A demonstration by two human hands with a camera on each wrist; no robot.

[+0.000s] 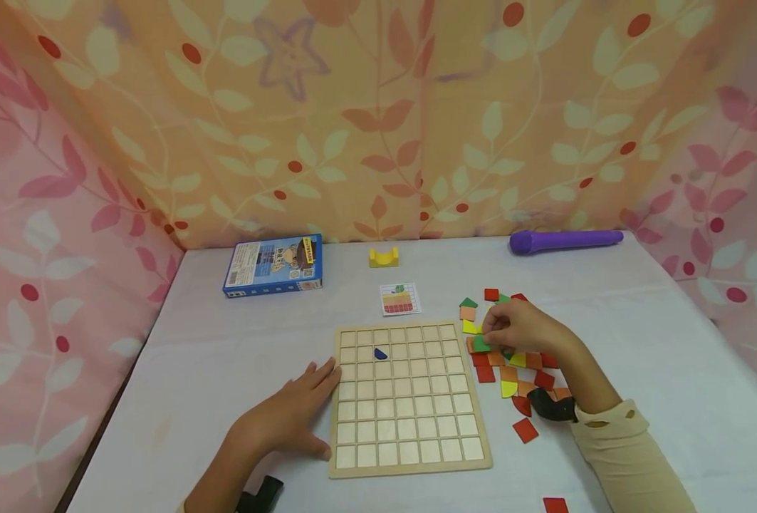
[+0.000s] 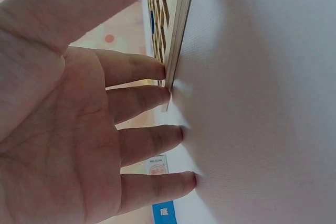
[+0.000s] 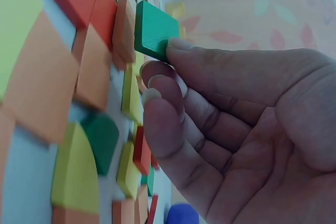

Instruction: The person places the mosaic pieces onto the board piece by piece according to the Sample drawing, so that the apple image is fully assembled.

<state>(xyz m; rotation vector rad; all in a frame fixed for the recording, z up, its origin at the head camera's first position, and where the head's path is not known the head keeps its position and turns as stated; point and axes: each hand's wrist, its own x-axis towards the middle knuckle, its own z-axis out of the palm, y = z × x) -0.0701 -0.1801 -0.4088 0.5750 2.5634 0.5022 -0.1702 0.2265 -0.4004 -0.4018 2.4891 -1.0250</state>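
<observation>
Right hand (image 1: pixel 525 331): is pinching a green tile (image 3: pixel 156 32) between thumb and bent fingers, near one corner. Tile is sitting at the left side of the loose pieces (image 1: pixel 486 375), just right of the wooden grid board (image 1: pixel 410 472); from where I am standing I cannot tell whether it is touching the pieces beneath.

Left hand (image 1: pixel 288 413): is holding nothing; fingers are lying spread and nearly straight. Index and middle tips are touching the board's left edge; ring and little tips appear to be resting on the tabletop (image 1: pixel 224 335).

Technique (my judgement): the corner pinch is probably leaving the tile free to swivel, so gripping two opposite edges should be giving better control. Raising it straight up before any sideways travel should be sparing its neighbours. Light left-hand contact is likely steadying the board enough; pushing harder would be risking a slide.

Orientation: tile's broad face is pointing roughly upward. Outline is looking near-square, so no clear long axis is showing. A dark blue piece (image 1: pixel 380 353) is lying in the board's second row from the far side, third column from the left, its long axis running aslant from far left to near right.
</observation>
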